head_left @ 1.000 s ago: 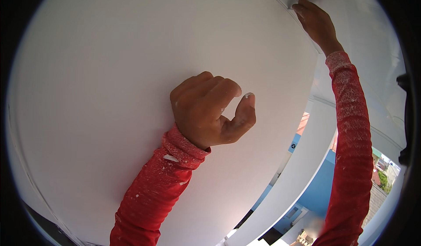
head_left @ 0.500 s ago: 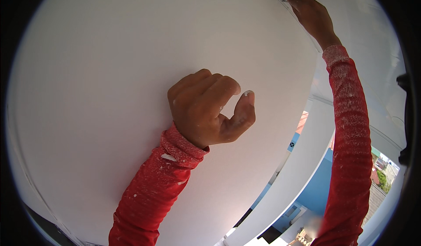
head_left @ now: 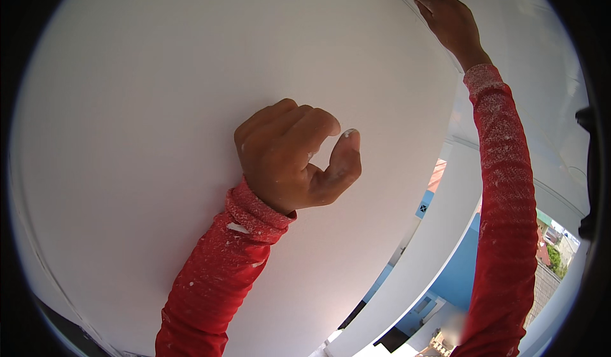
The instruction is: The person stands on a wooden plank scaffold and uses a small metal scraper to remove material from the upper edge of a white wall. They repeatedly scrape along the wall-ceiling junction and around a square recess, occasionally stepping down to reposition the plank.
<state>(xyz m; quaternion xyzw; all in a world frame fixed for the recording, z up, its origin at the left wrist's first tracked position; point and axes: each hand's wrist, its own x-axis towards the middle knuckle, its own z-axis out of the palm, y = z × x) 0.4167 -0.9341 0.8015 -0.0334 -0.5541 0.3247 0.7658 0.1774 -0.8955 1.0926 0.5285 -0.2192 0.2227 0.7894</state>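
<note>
My left hand (head_left: pixel 289 156) is in the middle of the view, against a broad white panel (head_left: pixel 159 102). Its fingers curl loosely inward while the thumb stands apart, leaving a gap with nothing in it. White specks mark the thumb and the red sleeve (head_left: pixel 210 274). At the upper right my right hand (head_left: pixel 449 22) reaches up to the seam (head_left: pixel 407 3) along the panel's edge. The fingers there are closed in a pinch. A small greyish patch shows by the fingertips, but what they hold is too small to make out.
Another smooth whitish surface (head_left: pixel 534 45) adjoins the panel on the right. A curved white strip (head_left: pixel 407 261) runs below it, with gaps on either side. Through them show a blue wall (head_left: pixel 455 268), a reddish roof and greenery (head_left: pixel 557 261). A dark object (head_left: pixel 585 172) borders the far right.
My left hand has shifted slightly left in the view. The right hand has moved a little left and up along the seam, its fingers still closed.
</note>
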